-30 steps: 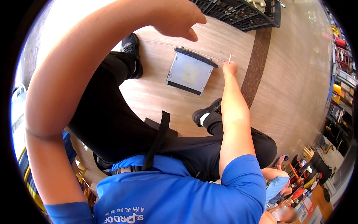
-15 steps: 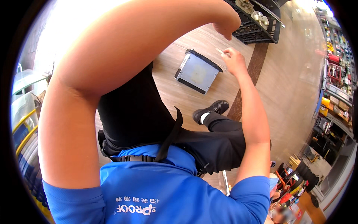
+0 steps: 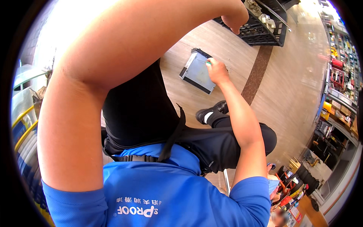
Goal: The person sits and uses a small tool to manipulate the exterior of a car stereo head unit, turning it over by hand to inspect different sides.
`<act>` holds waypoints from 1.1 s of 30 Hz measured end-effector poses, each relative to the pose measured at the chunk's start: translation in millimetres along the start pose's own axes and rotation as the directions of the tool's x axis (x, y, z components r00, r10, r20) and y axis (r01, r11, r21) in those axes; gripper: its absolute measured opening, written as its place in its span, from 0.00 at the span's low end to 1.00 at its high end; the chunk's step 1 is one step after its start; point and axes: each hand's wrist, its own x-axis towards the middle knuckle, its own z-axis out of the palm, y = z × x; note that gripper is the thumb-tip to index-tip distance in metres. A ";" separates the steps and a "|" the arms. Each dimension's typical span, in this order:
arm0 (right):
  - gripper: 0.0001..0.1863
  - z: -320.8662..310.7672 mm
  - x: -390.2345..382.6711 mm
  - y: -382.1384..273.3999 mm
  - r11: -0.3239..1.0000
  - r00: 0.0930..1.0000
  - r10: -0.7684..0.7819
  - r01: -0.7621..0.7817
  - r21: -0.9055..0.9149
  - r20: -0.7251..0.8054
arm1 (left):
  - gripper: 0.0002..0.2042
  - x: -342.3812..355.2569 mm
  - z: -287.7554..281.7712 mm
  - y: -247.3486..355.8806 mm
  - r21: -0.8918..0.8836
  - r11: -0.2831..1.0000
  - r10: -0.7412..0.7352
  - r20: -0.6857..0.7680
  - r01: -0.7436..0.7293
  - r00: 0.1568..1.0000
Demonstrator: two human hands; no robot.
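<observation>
A car stereo (image 3: pixel 198 74), a silver metal box with a black faceplate on its far side, lies on the wood-look floor in front of me. My right hand (image 3: pixel 218 71) is over its right part, closed on a small screwdriver (image 3: pixel 208 62). The thin shaft points left across the box's top, and a bit of green handle shows at my fingers. I cannot tell whether the tip touches the metal. Farther off, my left hand (image 3: pixel 236 19) hangs bent at the wrist beside a black plastic crate (image 3: pixel 261 38). Most of its fingers are hidden.
Pale parts (image 3: pixel 267 22) sit in the crate. A dark brown strip (image 3: pixel 258 75) crosses the floor right of the stereo. My black shoe (image 3: pixel 211 112) rests near it. Crowded shelves (image 3: pixel 342 72) line the far right, and another person (image 3: pixel 273 187) is at the lower right.
My right hand has moved left and nearer, from beside the stereo to over its top, with the screwdriver. My left hand and the crate appear slightly shifted right in view.
</observation>
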 end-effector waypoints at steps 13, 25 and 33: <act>0.14 10.3 15.0 8.2 0.999 0.999 0.015 -0.013 -0.050 0.034 | 0.23 15.9 1.3 5.4 0.012 1.000 0.023 -0.002 -0.023 1.000; 0.15 4.6 20.1 2.0 0.996 0.996 0.072 -0.068 -0.065 0.055 | 0.23 17.1 2.2 5.0 0.008 1.000 0.030 0.039 -0.030 0.999; 0.16 8.1 22.9 3.1 0.994 0.993 0.098 -0.095 -0.049 0.067 | 0.22 12.2 2.0 3.9 0.004 1.000 0.016 0.020 -0.016 1.000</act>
